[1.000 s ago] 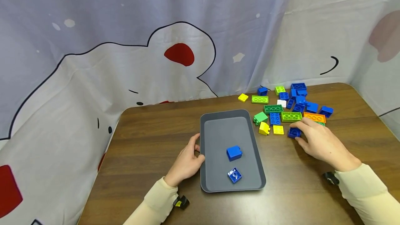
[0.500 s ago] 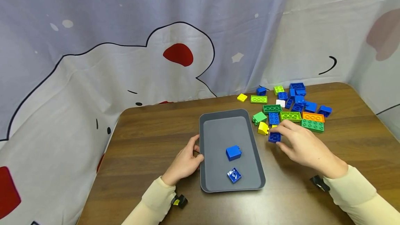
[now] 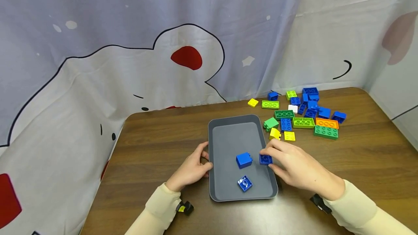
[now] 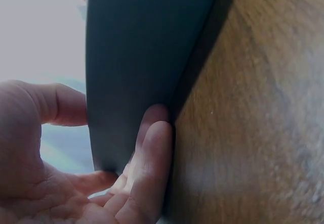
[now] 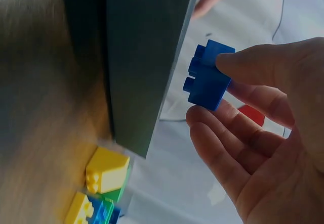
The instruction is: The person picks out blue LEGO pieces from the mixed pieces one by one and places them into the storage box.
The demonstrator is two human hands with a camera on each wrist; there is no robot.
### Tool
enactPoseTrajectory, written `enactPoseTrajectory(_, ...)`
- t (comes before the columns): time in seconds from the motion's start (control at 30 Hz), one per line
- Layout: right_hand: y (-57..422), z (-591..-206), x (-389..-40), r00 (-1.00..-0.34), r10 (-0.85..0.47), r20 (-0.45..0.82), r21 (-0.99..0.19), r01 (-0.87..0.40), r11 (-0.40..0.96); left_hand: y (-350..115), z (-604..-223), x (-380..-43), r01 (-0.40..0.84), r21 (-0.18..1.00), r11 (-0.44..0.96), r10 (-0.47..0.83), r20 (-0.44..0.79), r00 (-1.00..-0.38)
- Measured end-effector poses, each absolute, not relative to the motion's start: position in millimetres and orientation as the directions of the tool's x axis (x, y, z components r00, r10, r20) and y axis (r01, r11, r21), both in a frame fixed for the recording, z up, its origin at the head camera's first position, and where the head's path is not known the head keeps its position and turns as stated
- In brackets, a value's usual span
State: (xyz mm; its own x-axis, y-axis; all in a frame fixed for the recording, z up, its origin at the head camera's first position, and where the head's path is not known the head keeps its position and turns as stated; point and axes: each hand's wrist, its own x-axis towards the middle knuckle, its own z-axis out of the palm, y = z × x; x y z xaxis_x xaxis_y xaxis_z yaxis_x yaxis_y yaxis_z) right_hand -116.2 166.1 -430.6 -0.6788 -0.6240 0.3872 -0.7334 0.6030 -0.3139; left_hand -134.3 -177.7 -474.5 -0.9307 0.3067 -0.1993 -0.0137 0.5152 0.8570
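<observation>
A grey tray [image 3: 238,130] lies on the wooden table. My left hand [image 3: 191,166] holds its left edge; in the left wrist view the thumb [image 4: 71,105] is at the rim and the other fingers lie against the outer wall. Over the tray's right side, my right hand [image 3: 290,162] pinches a small blue toy building brick [image 3: 265,159] between thumb and fingers. The right wrist view shows this blue brick [image 5: 211,75] with its studs facing toward the table, higher than the tray rim. Inside the tray are a blue block [image 3: 244,160] and a dark blue brick [image 3: 245,183] lying hollow side up.
Loose bricks cover the back right of the table, among them a yellow brick [image 3: 289,136], a green brick [image 3: 326,132], an orange brick [image 3: 327,123] and several blue ones. A yellow block [image 3: 275,134] lies just beside the tray. A printed curtain [image 3: 130,75] hangs behind the table.
My right hand has carried the blue brick leftward from the front of the brick pile to over the tray's right side. The left hand has stayed at the tray.
</observation>
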Motion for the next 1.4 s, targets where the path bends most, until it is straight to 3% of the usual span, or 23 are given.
enactPoseTrajectory(0.77,146.7,-445.9,-87.1,-0.593,-0.712,0.376,-0.326,-0.804,0.498,-177.7,-474.9,-135.2,0.002,0.853,0.522,0.317,-0.191,-0.929)
enactPoseTrajectory(1.4,149.3,-443.7,-81.2,-0.574,-0.712,0.404,-0.337,-0.817,0.468,-178.7,-477.0,-135.6,0.024,0.842,0.539,0.32,-0.178,-0.93)
